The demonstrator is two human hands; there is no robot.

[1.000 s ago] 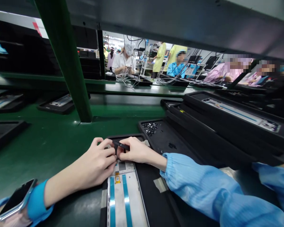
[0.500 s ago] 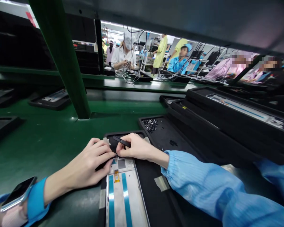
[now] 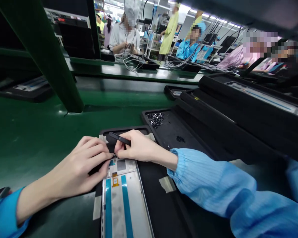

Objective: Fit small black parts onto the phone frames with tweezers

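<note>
Workbench (image 3: pixel 94 122), glossy green, faces a busy cable-strewn workshop; right hand (image 3: pixel 136 145) grips black tweezers (image 3: pixel 119 138), left hand (image 3: pixel 81 165) pinches something too small to identify.

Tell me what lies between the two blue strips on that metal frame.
An orange piece sits between the upper ends of the blue strips; below it, only the metal frame shows in the head view.

Grn bench (image 3: pixel 22 138) | taped tray (image 3: pixel 161 201) ctr | parts tray (image 3: pixel 175 124) R | tray pile (image 3: pixel 238 132) far R | rear-L tray (image 3: pixel 27 95)
</note>
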